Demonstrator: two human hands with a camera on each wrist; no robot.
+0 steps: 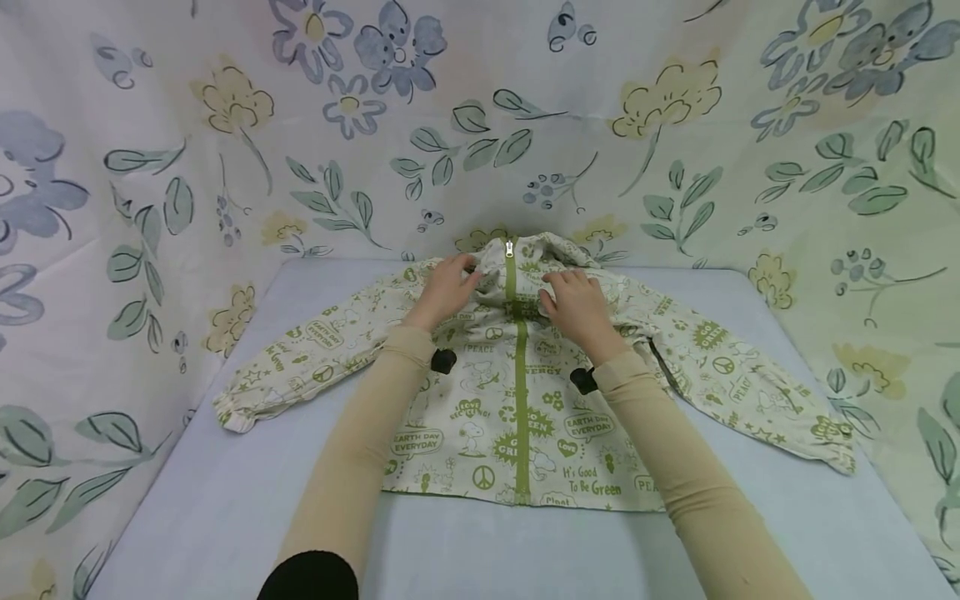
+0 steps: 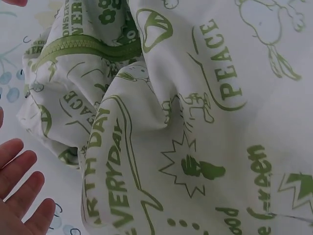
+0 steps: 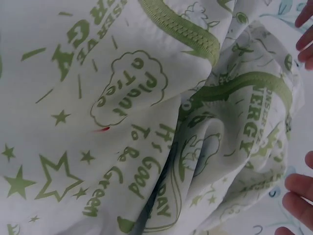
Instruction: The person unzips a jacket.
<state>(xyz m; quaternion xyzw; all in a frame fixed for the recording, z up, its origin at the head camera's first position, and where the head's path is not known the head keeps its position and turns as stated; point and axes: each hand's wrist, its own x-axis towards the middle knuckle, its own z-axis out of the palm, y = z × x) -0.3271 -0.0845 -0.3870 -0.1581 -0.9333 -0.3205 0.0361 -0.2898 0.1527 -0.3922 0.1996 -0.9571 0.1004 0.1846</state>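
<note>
A white zip-up jacket (image 1: pixel 480 400) with green print lies front up, its sleeves spread to both sides. Its green zipper (image 1: pixel 522 417) runs down the middle, with a pale zipper pull (image 1: pixel 509 248) at the top. The collar and hood part is bunched in folds. My left hand (image 1: pixel 447 287) is over the left shoulder near the collar; in the left wrist view its fingers (image 2: pixel 22 178) are spread beside the fabric. Over the right shoulder is my right hand (image 1: pixel 577 307), its fingers (image 3: pixel 299 193) loosely extended beside the folds in the right wrist view.
The jacket lies on a white-covered table (image 1: pixel 450 550). Floral curtains (image 1: pixel 465 75) hang behind and at both sides, close to the table edges. Black pieces (image 1: pixel 442 361) show at both wrists, and a black round shape (image 1: pixel 311 575) is at the bottom edge.
</note>
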